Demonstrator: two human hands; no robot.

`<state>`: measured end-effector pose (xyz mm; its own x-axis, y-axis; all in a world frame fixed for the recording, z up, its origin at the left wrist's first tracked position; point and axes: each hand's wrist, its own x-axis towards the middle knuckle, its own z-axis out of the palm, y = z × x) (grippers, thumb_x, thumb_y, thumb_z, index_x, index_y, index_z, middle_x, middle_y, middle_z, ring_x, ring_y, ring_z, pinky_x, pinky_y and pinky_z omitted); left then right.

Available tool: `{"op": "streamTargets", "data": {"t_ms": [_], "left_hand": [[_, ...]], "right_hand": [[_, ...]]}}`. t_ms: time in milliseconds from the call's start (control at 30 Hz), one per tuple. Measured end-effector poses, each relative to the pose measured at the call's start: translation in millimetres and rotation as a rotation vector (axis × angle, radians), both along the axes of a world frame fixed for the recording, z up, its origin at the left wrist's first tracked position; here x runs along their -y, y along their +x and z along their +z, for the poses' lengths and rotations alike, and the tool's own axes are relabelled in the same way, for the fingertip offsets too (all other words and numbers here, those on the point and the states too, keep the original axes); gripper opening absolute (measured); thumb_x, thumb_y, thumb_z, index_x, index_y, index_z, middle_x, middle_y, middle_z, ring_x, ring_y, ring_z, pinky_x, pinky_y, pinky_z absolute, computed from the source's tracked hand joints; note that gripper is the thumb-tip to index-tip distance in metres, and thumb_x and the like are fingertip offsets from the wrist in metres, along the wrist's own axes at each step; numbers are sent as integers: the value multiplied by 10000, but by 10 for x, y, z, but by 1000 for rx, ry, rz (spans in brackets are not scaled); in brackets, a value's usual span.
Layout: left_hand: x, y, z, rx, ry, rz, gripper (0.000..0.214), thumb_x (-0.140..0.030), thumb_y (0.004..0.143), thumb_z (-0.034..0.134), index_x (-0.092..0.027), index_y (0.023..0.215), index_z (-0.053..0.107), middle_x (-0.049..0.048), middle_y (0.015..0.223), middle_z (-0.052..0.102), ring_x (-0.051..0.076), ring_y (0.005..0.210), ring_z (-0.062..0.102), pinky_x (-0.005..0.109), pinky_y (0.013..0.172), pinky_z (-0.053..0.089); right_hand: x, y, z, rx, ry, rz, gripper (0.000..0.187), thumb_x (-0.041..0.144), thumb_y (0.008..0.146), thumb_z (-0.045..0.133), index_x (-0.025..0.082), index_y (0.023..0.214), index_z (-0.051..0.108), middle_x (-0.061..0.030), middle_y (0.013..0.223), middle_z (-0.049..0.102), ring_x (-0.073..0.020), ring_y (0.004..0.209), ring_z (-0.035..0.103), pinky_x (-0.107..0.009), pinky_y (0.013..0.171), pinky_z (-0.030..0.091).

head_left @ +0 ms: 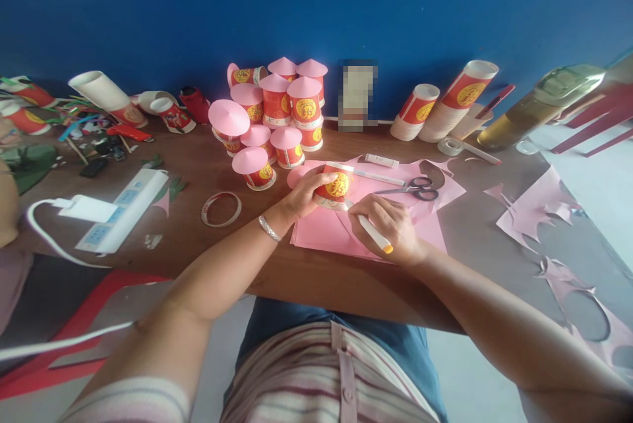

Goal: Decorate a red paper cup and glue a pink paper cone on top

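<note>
My left hand [307, 195] grips a red paper cup [336, 187] with a yellow emblem, held over pink paper sheets [321, 232]. In my right hand [388, 222] is a white marker [374, 233] with an orange-yellow end pointing back toward me; its other end is hidden by my fingers, close to the cup's lower rim. Just beyond lie another white marker [380, 176], a marker cap [381, 160] and black-handled scissors [420, 190]. To the left stand several red cups topped with pink paper cones [250, 161].
Paper-cup stacks [462, 100], a tape roll [451, 146] and a tilted bottle [539, 107] are at back right. Pink scraps [534, 209] lie on the right. A tape ring [221, 209] and a power strip [123, 211] with a cable are on the left. Another person's arm shows at far left.
</note>
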<state>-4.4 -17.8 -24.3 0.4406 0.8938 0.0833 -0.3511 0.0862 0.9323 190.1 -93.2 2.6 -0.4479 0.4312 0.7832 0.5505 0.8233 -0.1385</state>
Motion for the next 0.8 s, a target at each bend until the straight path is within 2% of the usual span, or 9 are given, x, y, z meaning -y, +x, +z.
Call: {"op": "streamTargets", "data": {"t_ms": [167,333,500,633,800], "left_hand": [[-20,-16,-58,-6,20,73,228,-384,821,758,-175,911,755,77,951,726,222,943,652,323,796,519],[-15,-18,-49,-7,16,49,256,-414,840,726,-172,918,750,70,915,722,221,904,649,321,746,518],[1,-23,-18,-32,58,137,198,-337,722,827,-182,800,733,56,927,723,211,919,636,314,770,530],[19,-12,20,-27,22,90,245,-414,806,754,-177,868,754,72,937,717,231,911,653,339,753,547],[31,2,57,-22,-13,65,224,-396,819,750,-184,892,752,51,893,705,220,883,653,326,747,540]], "right_hand": [[14,-4,10,10,-13,3,171,41,895,580,207,909,543,12,735,619,-123,584,551,-255,551,430],[19,0,-5,10,-23,12,167,43,894,578,205,918,542,11,741,616,-121,588,542,-255,555,418],[27,0,-5,24,-26,1,171,48,895,560,216,922,540,15,743,622,-117,589,540,-254,552,409],[32,-11,-3,24,-28,6,176,46,892,561,218,915,535,19,734,620,-116,582,544,-253,546,409],[39,-25,-19,10,-29,10,180,43,887,570,218,921,543,23,728,618,-117,582,556,-252,545,412]]}}
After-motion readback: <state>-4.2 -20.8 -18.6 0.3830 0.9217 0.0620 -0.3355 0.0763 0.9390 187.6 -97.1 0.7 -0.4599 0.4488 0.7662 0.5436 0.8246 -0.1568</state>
